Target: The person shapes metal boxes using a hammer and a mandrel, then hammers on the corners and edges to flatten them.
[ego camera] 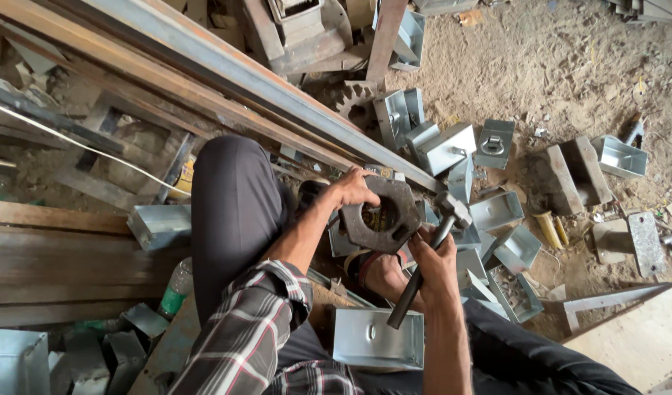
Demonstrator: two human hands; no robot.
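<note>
hammer (432, 245) in rt hand (435, 265), handle end & foot partly hidden

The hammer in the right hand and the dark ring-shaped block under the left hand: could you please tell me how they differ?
The hammer is long and slim, gripped at its handle by the right hand; the ring-shaped block is broad, flat-faced and angular with a central hole, steadied at its top edge by the left hand. The hammer slants, head uppermost; the block faces the camera. Both look like dark, worn metal.
</note>
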